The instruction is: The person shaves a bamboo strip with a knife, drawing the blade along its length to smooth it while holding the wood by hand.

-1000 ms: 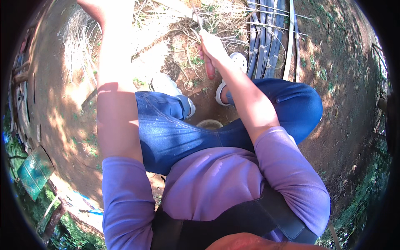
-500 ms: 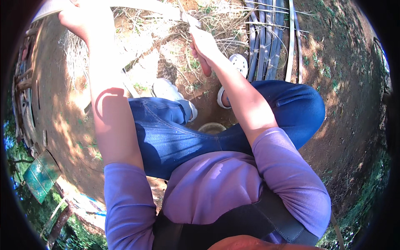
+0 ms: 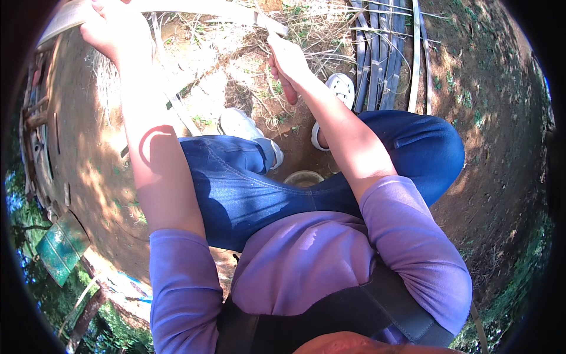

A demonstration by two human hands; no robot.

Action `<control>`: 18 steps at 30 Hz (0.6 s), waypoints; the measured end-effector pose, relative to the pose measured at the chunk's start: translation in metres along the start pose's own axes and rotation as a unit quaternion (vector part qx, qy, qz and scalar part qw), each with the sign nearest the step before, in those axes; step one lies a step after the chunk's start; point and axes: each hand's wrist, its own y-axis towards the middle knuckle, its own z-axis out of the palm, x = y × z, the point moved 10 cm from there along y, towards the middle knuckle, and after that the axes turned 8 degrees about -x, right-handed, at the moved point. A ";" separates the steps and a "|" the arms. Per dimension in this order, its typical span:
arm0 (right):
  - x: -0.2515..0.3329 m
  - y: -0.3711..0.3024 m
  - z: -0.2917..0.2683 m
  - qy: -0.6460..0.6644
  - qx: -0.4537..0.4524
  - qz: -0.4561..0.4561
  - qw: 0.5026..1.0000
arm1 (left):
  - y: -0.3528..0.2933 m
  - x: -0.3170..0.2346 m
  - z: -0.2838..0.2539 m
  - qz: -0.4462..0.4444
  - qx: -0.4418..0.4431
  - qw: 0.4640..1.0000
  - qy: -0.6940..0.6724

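Observation:
A long, pale, flat strip, seemingly bamboo [image 3: 194,7], stretches across the top of the view. My left hand [image 3: 118,29], washed out by sunlight, is closed around its left part, with more strip running on past the hand to the left. Near the strip's right end, my right hand [image 3: 289,62] is wrapped round what looks like a knife [image 3: 289,93]. Its reddish-brown handle end pokes out below the fist, and a thin blade shows above, against the strip. The strip's tip [image 3: 280,28] sticks out just above my right hand.
Thin pale shavings [image 3: 324,56] litter the ground ahead. Several dark long strips [image 3: 377,59] lie beside my right foot [image 3: 341,88], and paler strips [image 3: 415,59] lie farther right. A round rim [image 3: 303,178] shows under my legs. At lower left is a green panel [image 3: 62,248].
My left hand has shifted slightly left and lower in view. The strip's tip now shows more clearly beyond the blade. My right hand stays almost in place, with its grip unchanged.

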 end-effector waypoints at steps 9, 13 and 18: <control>-0.086 0.003 -0.081 -0.090 -0.103 0.177 0.975 | -0.025 -0.010 0.043 -0.030 0.060 0.994 -0.092; -0.033 -0.001 -0.029 0.042 -0.077 0.072 0.994 | -0.002 0.012 0.008 -0.065 0.058 0.986 -0.145; -0.001 -0.003 -0.008 -0.004 -0.022 -0.052 0.998 | 0.001 0.020 0.007 -0.072 0.014 0.990 -0.121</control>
